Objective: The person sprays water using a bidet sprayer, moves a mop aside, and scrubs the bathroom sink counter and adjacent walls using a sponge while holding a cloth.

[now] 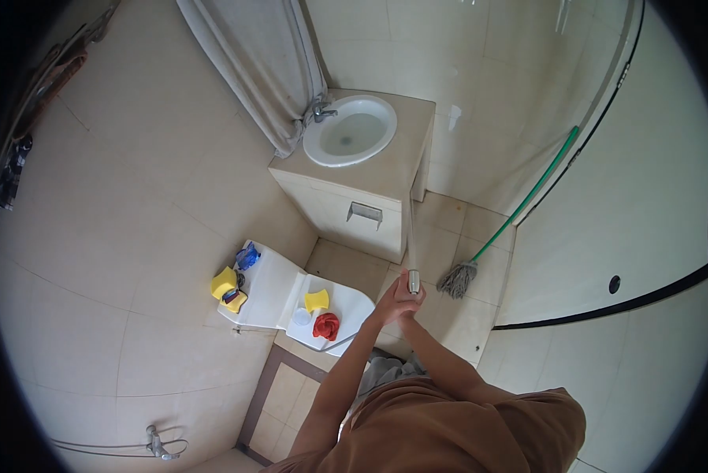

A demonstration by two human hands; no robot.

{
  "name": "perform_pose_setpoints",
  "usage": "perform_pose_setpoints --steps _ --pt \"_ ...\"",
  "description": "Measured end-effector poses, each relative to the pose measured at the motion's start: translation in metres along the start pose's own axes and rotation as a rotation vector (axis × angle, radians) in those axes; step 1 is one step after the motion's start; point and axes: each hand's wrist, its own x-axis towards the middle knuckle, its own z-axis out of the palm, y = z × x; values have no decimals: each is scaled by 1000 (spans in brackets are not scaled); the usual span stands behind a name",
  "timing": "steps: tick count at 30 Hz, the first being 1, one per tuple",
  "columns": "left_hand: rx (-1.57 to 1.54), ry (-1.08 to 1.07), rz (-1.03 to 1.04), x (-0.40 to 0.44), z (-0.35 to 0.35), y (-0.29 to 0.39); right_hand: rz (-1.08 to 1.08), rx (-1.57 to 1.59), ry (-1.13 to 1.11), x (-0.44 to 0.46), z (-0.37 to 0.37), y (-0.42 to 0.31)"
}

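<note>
- The cabinet [407,162] is placed ahead, with the basin [360,140] set into its top
- The curtain [251,63] is hung beside the basin, its lower end brought close to the tap [322,113]
- The toilet [350,307] is seen to the left of the hands, its lid shut
- The mop [458,280] is propped up on the right, its grey head rested on the floor
- The left hand [393,303] and right hand [418,302] are closed together around the nozzle [414,281], which is held out between toilet and mop; a pale streak, apparently water, is sent from it towards the cabinet
- Yellow sponges [223,282] are piled on the tank
- A red bundle [326,326] and yellow sponge [317,300] are laid on the lid
</note>
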Motion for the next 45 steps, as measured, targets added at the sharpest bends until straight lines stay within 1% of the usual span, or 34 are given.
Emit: perform_pose_setpoints --steps 4,7,9,10,13,19,22,25,27,29,30,32,34,37,40,43,45 --pt "0 25 -12 -2 19 -2 32 135 -5 -4 -14 12" --pt "-60 65 6 -1 33 -14 38 179 -2 -9 -21 20" --pt "-34 72 -30 -7 42 -11 36 202 -3 -13 -24 26" --pt "-22 82 -47 -10 45 -7 32 209 -1 -15 -25 28" --pt "-71 131 -69 -17 50 -27 20 238 -1 -23 -29 36" --pt "-182 231 -43 -38 52 -41 -4 263 5 -40 -35 46" --pt "-208 249 -91 -45 47 -52 -12 236 25 -51 -37 43" --pt "-195 286 -101 -57 42 -50 -35 138 79 -62 -37 35" --pt "-252 321 -87 -63 39 -57 -85 -128 210 -69 -37 26" --pt "-286 345 -86 -67 32 -63 -117 -542 467 -72 -37 20" --pt "-292 352 -90 -72 28 -58 -110 -530 500 -70 -44 13" --pt "-290 370 -85 -75 15 -61 46 308 149 -61 -83 -5" --pt "-270 397 -67 -76 -2 -71 202 1126 -251 -51 -101 -28" --pt "-284 465 -31 -80 -22 -74 117 1120 -220 -49 -82 -54" --pt "-389 487 -54 -77 -42 -102 38 1099 -205 -60 -61 -65" --pt "-395 519 20 -73 -59 -130 19 1109 -291 -64 -46 -77" --pt "-404 532 4 -75 -69 -145 -7 1117 -314 -72 -33 -84"
